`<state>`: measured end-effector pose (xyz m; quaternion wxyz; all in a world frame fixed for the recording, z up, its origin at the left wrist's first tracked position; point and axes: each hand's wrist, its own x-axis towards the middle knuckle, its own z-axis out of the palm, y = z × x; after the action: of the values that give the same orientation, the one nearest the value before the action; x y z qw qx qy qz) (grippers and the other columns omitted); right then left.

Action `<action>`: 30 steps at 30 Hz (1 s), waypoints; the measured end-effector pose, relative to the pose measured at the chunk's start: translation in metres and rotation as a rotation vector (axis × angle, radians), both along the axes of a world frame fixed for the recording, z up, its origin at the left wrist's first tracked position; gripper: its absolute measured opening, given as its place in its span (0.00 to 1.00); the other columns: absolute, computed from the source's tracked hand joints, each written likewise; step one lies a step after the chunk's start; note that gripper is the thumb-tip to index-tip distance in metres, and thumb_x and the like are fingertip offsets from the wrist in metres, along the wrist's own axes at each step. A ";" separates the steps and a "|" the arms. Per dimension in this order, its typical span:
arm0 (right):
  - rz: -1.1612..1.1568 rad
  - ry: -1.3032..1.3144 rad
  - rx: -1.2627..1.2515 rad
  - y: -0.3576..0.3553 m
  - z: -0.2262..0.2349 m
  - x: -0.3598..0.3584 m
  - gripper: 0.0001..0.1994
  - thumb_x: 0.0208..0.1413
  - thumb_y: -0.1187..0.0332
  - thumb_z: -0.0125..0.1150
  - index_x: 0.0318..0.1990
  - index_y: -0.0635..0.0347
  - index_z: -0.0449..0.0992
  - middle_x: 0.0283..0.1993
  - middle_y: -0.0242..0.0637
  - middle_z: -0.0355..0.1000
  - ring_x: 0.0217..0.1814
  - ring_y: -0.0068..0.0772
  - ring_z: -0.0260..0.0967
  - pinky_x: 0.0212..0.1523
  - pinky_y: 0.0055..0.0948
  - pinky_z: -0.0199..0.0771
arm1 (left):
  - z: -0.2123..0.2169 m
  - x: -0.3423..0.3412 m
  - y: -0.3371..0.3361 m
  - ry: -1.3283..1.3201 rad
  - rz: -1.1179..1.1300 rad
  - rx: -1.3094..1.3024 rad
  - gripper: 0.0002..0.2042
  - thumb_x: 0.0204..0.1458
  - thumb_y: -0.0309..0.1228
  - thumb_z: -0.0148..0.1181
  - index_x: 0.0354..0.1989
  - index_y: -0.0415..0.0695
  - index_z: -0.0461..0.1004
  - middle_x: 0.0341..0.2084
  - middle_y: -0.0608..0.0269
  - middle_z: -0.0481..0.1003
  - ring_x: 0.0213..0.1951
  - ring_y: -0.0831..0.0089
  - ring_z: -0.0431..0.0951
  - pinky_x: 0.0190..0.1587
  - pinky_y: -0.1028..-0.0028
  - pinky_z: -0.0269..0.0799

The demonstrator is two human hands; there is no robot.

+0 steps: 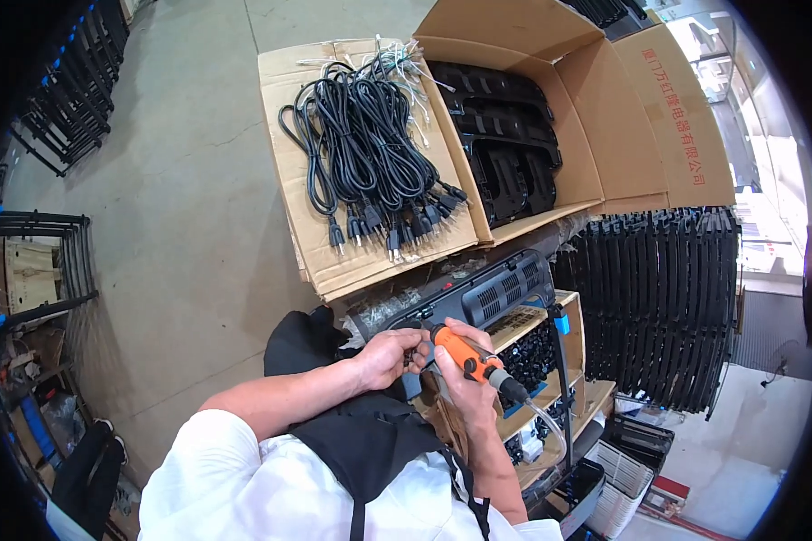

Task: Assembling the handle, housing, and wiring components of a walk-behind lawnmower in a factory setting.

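My right hand (467,389) is wrapped round an orange power screwdriver (460,350) with black ends and a clear hose (550,419) trailing from its back. The tool's front end points up and left, close to my left hand (392,356). The fingers of that hand are curled and pinched together; what they hold, if anything, is too small to make out. Just beyond both hands lies a long black plastic housing (505,293) with slotted vents. The spot where the tool's tip meets the work is hidden by my fingers.
Bundled black power cords (361,135) lie on a cardboard flap (289,180), beside an open carton (595,117) of black plastic parts (501,135). Small black parts (528,365) fill a box at my right. Black frames (650,307) stand stacked beyond; more racks (72,81) stand left.
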<state>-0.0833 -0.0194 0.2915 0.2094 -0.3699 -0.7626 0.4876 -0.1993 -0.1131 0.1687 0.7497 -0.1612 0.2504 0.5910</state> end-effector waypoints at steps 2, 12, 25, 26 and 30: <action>-0.002 0.004 -0.004 0.001 -0.003 -0.004 0.20 0.53 0.77 0.72 0.54 0.64 0.77 0.58 0.47 0.79 0.59 0.35 0.78 0.61 0.33 0.77 | 0.002 0.000 0.001 0.016 -0.001 0.010 0.11 0.72 0.32 0.49 0.53 0.41 0.76 0.32 0.65 0.78 0.33 0.72 0.77 0.39 0.70 0.76; -0.115 0.053 -0.119 0.004 0.013 -0.002 0.23 0.53 0.75 0.73 0.58 0.62 0.77 0.56 0.39 0.80 0.56 0.29 0.78 0.59 0.29 0.77 | 0.008 -0.001 -0.002 0.128 -0.088 0.020 0.12 0.72 0.28 0.47 0.54 0.40 0.76 0.34 0.63 0.79 0.34 0.73 0.78 0.39 0.72 0.77; -1.096 0.454 -0.105 -0.111 0.061 0.197 0.31 0.53 0.76 0.68 0.66 0.65 0.65 0.59 0.56 0.76 0.63 0.48 0.75 0.69 0.46 0.70 | 0.037 0.073 0.092 0.200 -0.479 0.127 0.16 0.76 0.37 0.43 0.54 0.39 0.74 0.42 0.61 0.77 0.44 0.69 0.79 0.53 0.66 0.77; -1.204 0.468 -0.128 -0.132 0.059 0.206 0.32 0.54 0.75 0.67 0.67 0.64 0.64 0.60 0.56 0.75 0.63 0.48 0.75 0.69 0.48 0.70 | 0.032 0.089 0.102 0.209 -0.527 0.167 0.17 0.76 0.38 0.43 0.54 0.38 0.74 0.42 0.60 0.78 0.45 0.69 0.79 0.53 0.66 0.76; -1.425 0.568 -0.122 -0.212 0.053 0.227 0.31 0.56 0.75 0.65 0.68 0.63 0.64 0.61 0.56 0.74 0.64 0.49 0.74 0.69 0.48 0.71 | 0.006 0.147 0.136 0.355 -0.693 0.321 0.22 0.76 0.43 0.42 0.58 0.39 0.76 0.53 0.56 0.79 0.54 0.67 0.78 0.63 0.66 0.70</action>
<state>0.1438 -0.2319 0.3443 0.6399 -0.6433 -0.2290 0.3525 -0.0522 0.0231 0.1750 0.8651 0.1557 0.3196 0.3538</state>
